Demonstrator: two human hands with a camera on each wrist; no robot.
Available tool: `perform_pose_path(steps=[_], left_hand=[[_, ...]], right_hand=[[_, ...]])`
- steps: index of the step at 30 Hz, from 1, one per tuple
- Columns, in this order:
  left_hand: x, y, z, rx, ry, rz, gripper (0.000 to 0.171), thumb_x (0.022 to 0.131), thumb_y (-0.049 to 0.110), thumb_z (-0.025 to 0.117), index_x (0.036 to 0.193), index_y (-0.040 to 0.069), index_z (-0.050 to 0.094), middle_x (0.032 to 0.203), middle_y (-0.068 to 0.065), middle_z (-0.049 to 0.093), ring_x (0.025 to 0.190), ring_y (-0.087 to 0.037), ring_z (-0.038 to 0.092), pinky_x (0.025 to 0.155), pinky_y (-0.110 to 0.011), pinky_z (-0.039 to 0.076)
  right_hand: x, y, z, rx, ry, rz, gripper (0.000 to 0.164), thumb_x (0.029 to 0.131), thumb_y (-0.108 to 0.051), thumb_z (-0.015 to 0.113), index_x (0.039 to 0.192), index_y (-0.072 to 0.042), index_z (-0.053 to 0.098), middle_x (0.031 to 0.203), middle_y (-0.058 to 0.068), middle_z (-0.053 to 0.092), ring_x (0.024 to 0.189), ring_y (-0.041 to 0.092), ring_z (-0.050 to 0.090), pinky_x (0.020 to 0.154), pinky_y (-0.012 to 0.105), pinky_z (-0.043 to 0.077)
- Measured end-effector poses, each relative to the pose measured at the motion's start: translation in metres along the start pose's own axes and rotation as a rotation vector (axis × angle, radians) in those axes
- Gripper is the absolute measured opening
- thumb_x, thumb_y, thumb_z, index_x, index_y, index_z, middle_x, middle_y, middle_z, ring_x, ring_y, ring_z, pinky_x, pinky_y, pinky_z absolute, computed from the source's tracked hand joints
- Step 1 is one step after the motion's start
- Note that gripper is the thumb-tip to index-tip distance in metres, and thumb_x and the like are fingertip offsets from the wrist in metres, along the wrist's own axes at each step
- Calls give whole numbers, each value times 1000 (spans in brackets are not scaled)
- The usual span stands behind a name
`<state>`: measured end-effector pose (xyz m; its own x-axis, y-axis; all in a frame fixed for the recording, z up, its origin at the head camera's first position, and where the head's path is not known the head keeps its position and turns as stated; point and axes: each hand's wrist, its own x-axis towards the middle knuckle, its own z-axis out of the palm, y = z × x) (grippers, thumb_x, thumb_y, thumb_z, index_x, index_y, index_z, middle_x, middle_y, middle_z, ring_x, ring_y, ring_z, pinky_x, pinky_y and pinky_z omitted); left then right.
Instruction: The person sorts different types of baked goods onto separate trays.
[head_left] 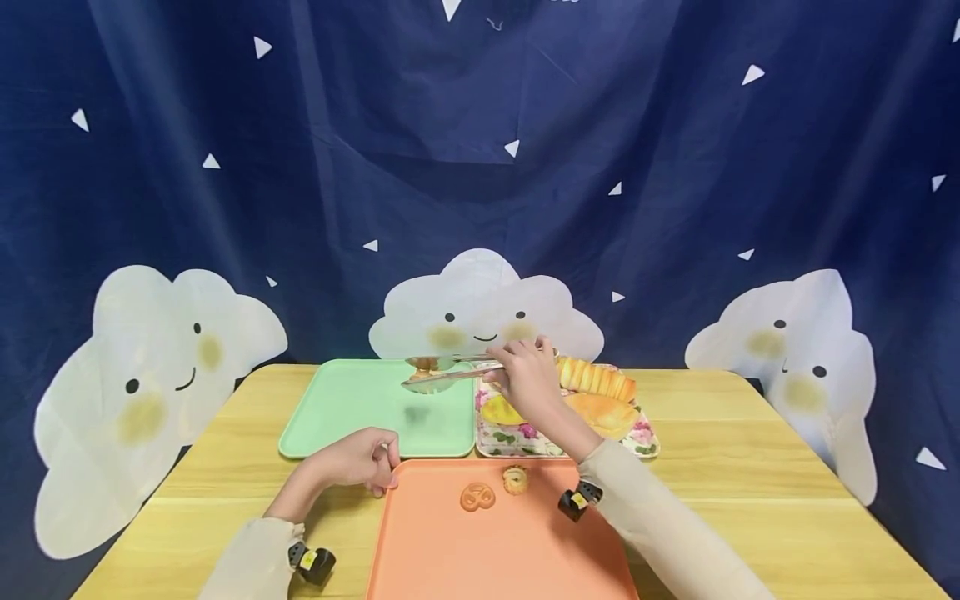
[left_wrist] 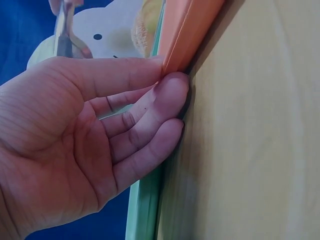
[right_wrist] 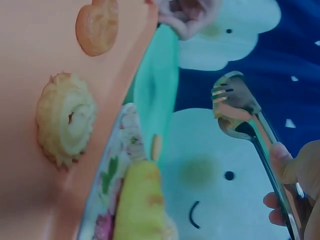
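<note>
My right hand [head_left: 528,379] grips metal tongs [head_left: 459,375] over the green tray [head_left: 341,400]. A small golden-brown pastry [right_wrist: 223,110] sits between the tongs' ends, raised above the tray, with a dark shadow under it. At the near orange tray [head_left: 442,550], my left hand [head_left: 363,458] pinches the far left corner between thumb and fingers, as the left wrist view shows. On that orange tray lie a pretzel-shaped cookie [head_left: 477,497] and a round, ridged pastry [head_left: 515,479] with a swirled centre.
A flower-patterned tray [head_left: 517,446] stands right of the green one, behind the orange tray. It carries a long ridged bread [head_left: 597,379], a flat golden bread [head_left: 603,414] and a yellow bread [head_left: 498,410]. The wooden table [head_left: 750,467] ends at a blue curtain [head_left: 480,192] with cloud prints.
</note>
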<state>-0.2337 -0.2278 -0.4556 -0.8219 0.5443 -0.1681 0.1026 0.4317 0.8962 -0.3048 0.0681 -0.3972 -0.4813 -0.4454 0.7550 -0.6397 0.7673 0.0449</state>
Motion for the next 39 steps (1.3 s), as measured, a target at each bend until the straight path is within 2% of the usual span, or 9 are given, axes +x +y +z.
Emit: perform_pose_path(steps=[5, 8, 12, 15, 20, 24, 32, 39], left_hand=[[2, 0, 0, 33, 5, 7, 15, 79, -10, 64, 91, -8, 54, 68, -11, 68, 59, -17, 62, 60, -29, 55], [4, 1, 0, 53, 6, 7, 15, 79, -9, 64, 91, -7, 55, 70, -12, 69, 60, -18, 64, 59, -28, 54], [5, 0, 0, 68, 8, 3, 15, 79, -10, 64, 90, -6, 54, 70, -12, 70, 61, -18, 65, 58, -27, 52], [5, 0, 0, 65, 7, 1, 15, 79, -10, 63, 90, -6, 54, 70, -12, 70, 60, -18, 65, 59, -27, 53], [4, 1, 1, 42, 3, 1, 15, 79, -11, 63, 90, -7, 54, 68, -10, 67, 59, -17, 62, 61, -29, 55], [3, 1, 1, 41, 8, 5, 15, 78, -11, 63, 90, -8, 54, 68, -10, 68, 60, -17, 62, 61, -29, 56], [2, -1, 1, 59, 13, 10, 15, 78, -11, 62, 90, -8, 54, 68, -10, 68, 60, -17, 64, 59, -27, 54], [1, 0, 0, 53, 10, 9, 15, 77, -12, 62, 89, -8, 54, 65, -9, 66, 59, -16, 62, 59, -27, 54]], right_hand=[[1, -6, 23, -71, -29, 20, 17, 85, -20, 81, 101, -17, 76, 82, 3, 69, 75, 24, 58, 77, 42, 35], [-1, -10, 34, -97, -52, 25, 16, 88, -14, 78, 103, -17, 75, 85, 3, 69, 75, 23, 57, 76, 39, 33], [-3, -16, 45, -89, -72, 21, 15, 91, -14, 75, 105, -16, 75, 86, 3, 68, 75, 23, 55, 75, 38, 31], [-3, -18, 50, -90, -58, 16, 15, 90, -14, 76, 105, -16, 75, 84, 3, 67, 75, 23, 54, 75, 38, 31], [-4, -19, 58, -112, -28, 22, 13, 89, -21, 77, 102, -18, 75, 79, 2, 65, 68, 21, 46, 73, 34, 25], [-6, -21, 63, -122, -52, 20, 12, 88, -19, 78, 98, -18, 73, 78, 2, 64, 67, 20, 43, 74, 32, 20], [-7, -27, 68, -112, -97, 5, 12, 88, -18, 78, 99, -15, 73, 80, 2, 66, 75, 22, 54, 75, 35, 30], [-7, -28, 68, -110, -119, 21, 18, 89, -19, 77, 106, -15, 74, 85, 3, 68, 79, 23, 57, 77, 36, 33]])
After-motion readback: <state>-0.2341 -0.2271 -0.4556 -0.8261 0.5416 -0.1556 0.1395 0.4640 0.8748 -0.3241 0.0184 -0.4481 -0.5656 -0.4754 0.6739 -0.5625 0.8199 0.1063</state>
